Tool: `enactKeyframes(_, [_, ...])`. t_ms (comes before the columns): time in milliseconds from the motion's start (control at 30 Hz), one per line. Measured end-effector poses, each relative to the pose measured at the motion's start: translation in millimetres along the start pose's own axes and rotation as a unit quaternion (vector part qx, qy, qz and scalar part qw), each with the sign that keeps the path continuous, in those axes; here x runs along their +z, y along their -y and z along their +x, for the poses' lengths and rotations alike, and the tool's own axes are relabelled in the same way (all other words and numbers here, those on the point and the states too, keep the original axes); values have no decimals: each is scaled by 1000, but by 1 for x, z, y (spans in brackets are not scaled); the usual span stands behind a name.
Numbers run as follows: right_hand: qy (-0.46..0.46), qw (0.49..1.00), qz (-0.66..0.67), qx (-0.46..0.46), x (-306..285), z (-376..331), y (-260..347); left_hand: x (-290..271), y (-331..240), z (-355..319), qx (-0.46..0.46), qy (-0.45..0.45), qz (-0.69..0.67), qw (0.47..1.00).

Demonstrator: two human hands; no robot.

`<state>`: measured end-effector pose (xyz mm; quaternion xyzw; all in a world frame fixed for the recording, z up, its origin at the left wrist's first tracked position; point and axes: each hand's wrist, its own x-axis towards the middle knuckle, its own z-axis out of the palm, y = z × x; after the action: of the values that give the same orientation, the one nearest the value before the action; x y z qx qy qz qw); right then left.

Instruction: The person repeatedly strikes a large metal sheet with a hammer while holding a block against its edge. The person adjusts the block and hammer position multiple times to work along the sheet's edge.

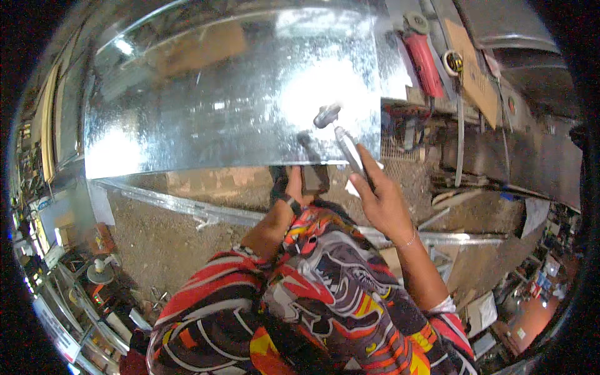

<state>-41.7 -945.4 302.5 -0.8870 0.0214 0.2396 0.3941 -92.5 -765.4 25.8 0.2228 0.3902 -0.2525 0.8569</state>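
Note:
A shiny sheet of metal spreads out in front of me, with strong glare on its right half. My right hand is closed round the handle of a hammer, just off the sheet's near right edge. The hammer's head is over the sheet; whether it touches the surface, I cannot tell. My left hand is at the sheet's near edge, a dark band on its wrist. Its fingers are hidden at or beneath that edge, beside a dark object.
A red angle grinder lies beyond the sheet's right side, near a roll of tape and a piece of cardboard. A long metal strip lies below the sheet on the dirt floor. Clutter stands at both sides.

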Motion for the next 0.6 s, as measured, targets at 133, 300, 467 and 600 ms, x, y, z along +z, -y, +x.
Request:
enactKeyframes(133, [-184,971,34,-150,4,15,12,32,-13,-25,13,-29,31,999])
enactKeyframes(300, [62,993,-100,20,37,-4,-39,39,-14,-28,-72,-58,-68,993])
enactKeyframes(467, [-6,999,38,9,2,4,-2,-23,13,3,-69,21,-152,986])
enactKeyframes(600, [-156,981,23,-115,3,-2,8,9,-7,-16,-1,-36,-122,992])
